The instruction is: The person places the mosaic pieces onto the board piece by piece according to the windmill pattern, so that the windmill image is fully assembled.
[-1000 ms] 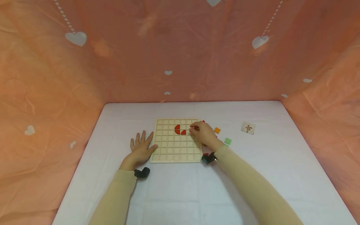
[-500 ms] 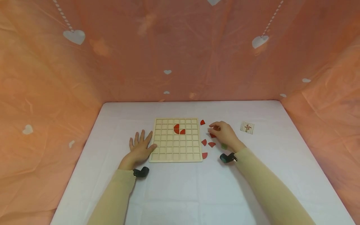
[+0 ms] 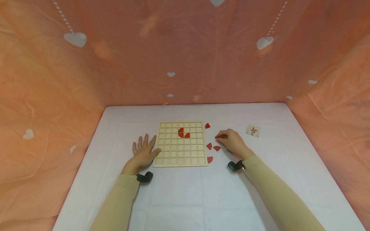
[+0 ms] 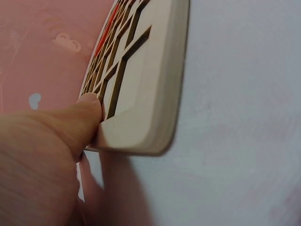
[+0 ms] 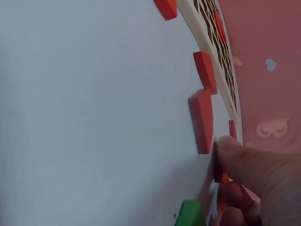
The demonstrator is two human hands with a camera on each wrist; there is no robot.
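A wooden grid board lies on the table with several red quarter-circle pieces set in its upper middle cells. My left hand lies flat at the board's left side, fingers spread, its thumb on the rim. To the right of the board, my right hand pinches a red quarter-circle piece at the tabletop. Beside that hand lie more loose red pieces. A green piece and an orange piece are mostly hidden by the right hand.
A small card with a gridded pinwheel-like picture lies at the right on the white table. Another red piece is near the board's upper right corner. An orange cloth with hearts hangs behind and at the sides.
My right hand has moved right, from over the board to the loose pieces, and has taken hold of a red one. The left hand stays in place.
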